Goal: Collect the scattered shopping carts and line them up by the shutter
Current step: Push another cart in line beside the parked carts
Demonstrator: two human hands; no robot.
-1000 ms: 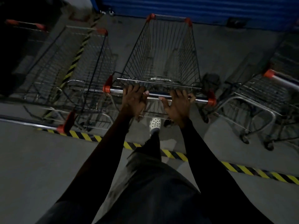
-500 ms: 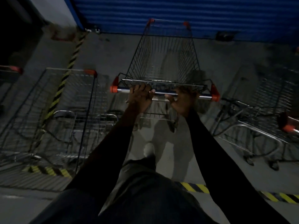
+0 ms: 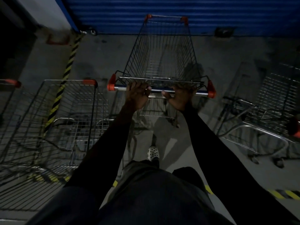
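Note:
A wire shopping cart (image 3: 162,51) with orange corner caps stands straight ahead of me, its nose close to the blue shutter (image 3: 162,12). My left hand (image 3: 138,95) grips the left part of its metal handle bar (image 3: 121,88), fingers curled over the top. My right hand (image 3: 178,98) grips the bar to the right of centre. A second cart (image 3: 65,114) stands beside it on the left, and a third cart (image 3: 267,111) on the right, both set back from the shutter.
A yellow-and-black striped line (image 3: 65,75) runs along the floor on the left toward the shutter's corner, and another striped line (image 3: 282,194) crosses behind me. A white wall (image 3: 42,12) stands at upper left. My white shoe (image 3: 153,152) is on the grey floor.
The cart has rolled forward toward the shutter with both hands on its handle. I have stepped past the striped floor line, and the side carts now lie level with me.

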